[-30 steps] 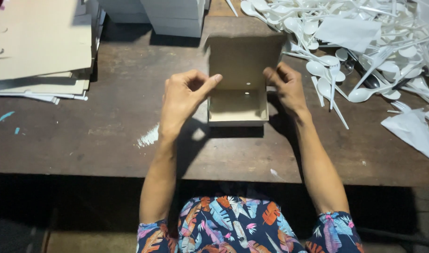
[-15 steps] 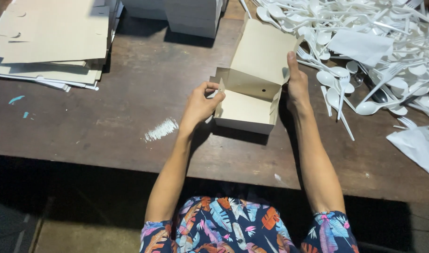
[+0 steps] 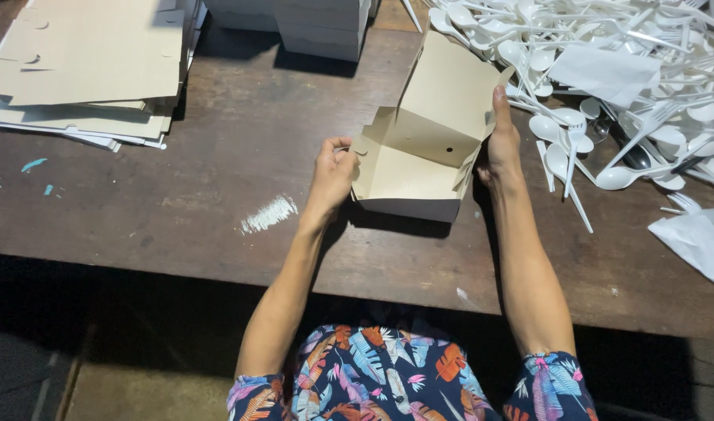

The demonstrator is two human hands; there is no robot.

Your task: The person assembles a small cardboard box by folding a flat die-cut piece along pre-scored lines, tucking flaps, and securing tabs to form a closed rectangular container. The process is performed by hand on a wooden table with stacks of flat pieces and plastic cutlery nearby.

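Both hands grip a cardboard box [image 3: 419,160] on the table [image 3: 217,195]: left hand [image 3: 332,175] pinches its left flap, right hand [image 3: 501,144] presses the open lid's right edge. Plastic spoons [image 3: 606,78] lie heaped to the right, flat cardboard sheets [image 3: 84,70] far left.

Light falls from 12 o'clock: the open brown cardboard box [image 3: 423,156] casts a sharp shadow toward 6 o'clock. White plastic spoons [image 3: 606,78] glare slightly. Lower frame dim; focus sharp.

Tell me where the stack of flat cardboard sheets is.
The stack of flat cardboard sheets lies at the table's far left, beyond the left hand.
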